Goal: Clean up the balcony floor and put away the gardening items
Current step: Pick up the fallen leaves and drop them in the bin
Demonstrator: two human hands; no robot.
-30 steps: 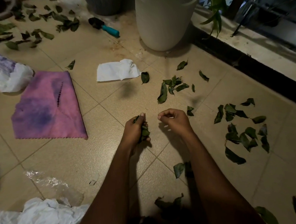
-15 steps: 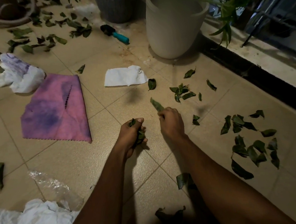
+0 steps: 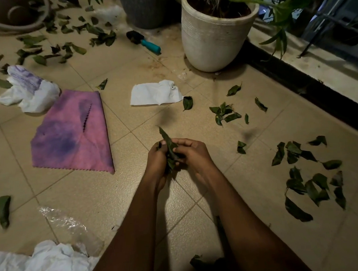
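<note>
Over the middle of the tiled floor my left hand [image 3: 156,160] is closed around a bunch of green leaves [image 3: 169,148]. My right hand [image 3: 193,153] meets it and pinches a long leaf into that bunch. Loose leaves lie scattered on the tiles: a cluster at the right [image 3: 310,179], a small group ahead [image 3: 225,113], and several at the far left [image 3: 66,48]. A hand trowel [image 3: 144,41] with a teal handle lies near the pots.
A pink-purple cloth [image 3: 72,134] lies flat at the left, a white paper [image 3: 156,93] ahead. Crumpled white bags sit at the left [image 3: 28,90] and near bottom left [image 3: 35,270]. A cream plant pot [image 3: 215,31] stands by the dark ledge [image 3: 297,80]; a grey pot [image 3: 146,8] behind.
My right hand picked a long leaf off the floor and brought it to the left hand's bunch. The two hands, apart before, now touch.
</note>
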